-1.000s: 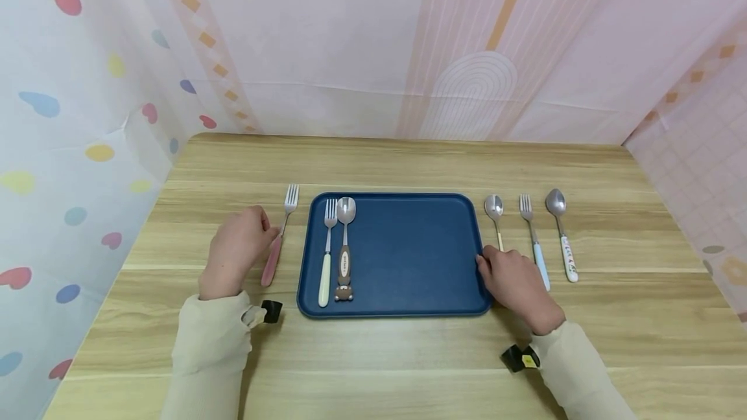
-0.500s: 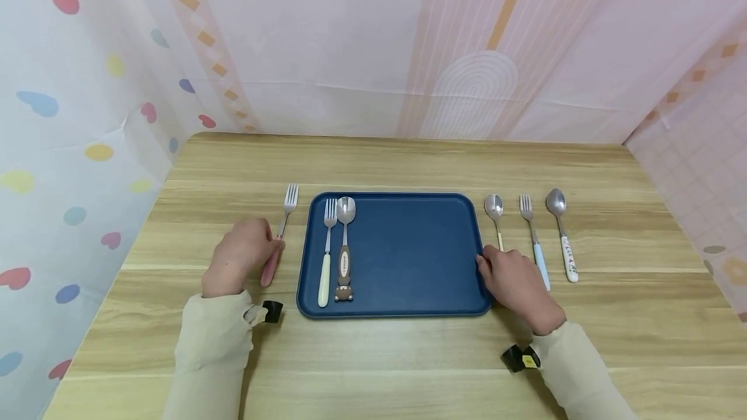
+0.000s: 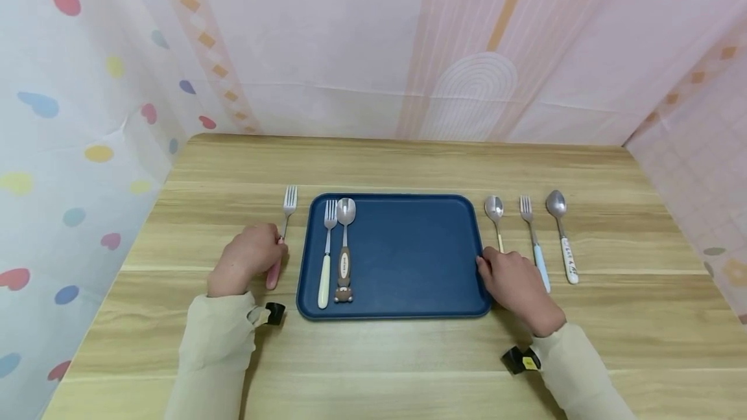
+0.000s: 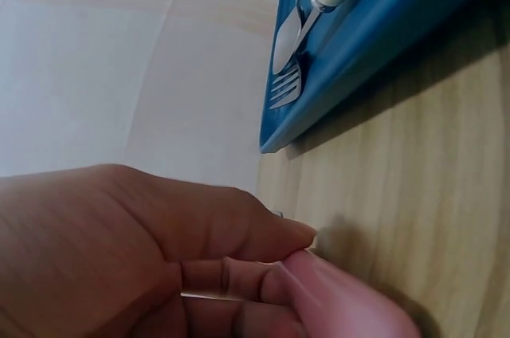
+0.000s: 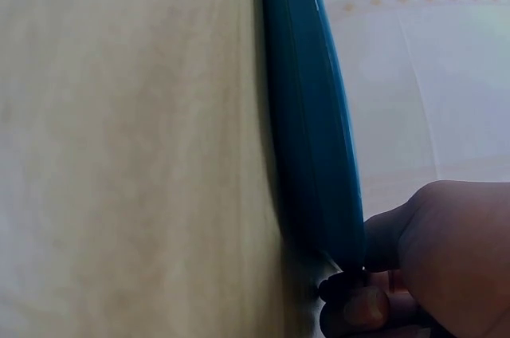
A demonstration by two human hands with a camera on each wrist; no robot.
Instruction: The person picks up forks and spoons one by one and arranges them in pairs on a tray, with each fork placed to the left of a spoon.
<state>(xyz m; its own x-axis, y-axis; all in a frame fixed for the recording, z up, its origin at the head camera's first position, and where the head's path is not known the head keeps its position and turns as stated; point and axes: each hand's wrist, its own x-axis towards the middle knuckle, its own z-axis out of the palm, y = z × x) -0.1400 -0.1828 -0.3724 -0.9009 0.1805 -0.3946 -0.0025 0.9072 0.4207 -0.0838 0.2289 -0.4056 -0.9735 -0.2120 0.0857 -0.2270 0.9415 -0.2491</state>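
My left hand (image 3: 248, 256) pinches the pink handle of a fork (image 3: 290, 201) left of the tray. In the left wrist view, thumb and fingers close on that pink handle (image 4: 351, 306); most of the metal part is hidden behind the hand. My right hand (image 3: 516, 280) grips the right rim of the dark blue tray (image 3: 408, 258), its thumb over the edge and fingers below, as the right wrist view shows. On the tray's left side lie a fork with a cream handle (image 3: 324, 280) and a spoon with a brown bear handle (image 3: 344, 264), side by side.
Right of the tray lie a small spoon (image 3: 493, 207), a fork with a light blue handle (image 3: 541, 264) and a spoon with a patterned white handle (image 3: 569, 258). A patterned curtain (image 3: 350, 44) hangs behind the wooden table (image 3: 373, 368).
My left hand has moved slightly right and nearer onto the pink fork's handle and now pinches it; the handle has shifted a little. The right hand stays on the tray rim.
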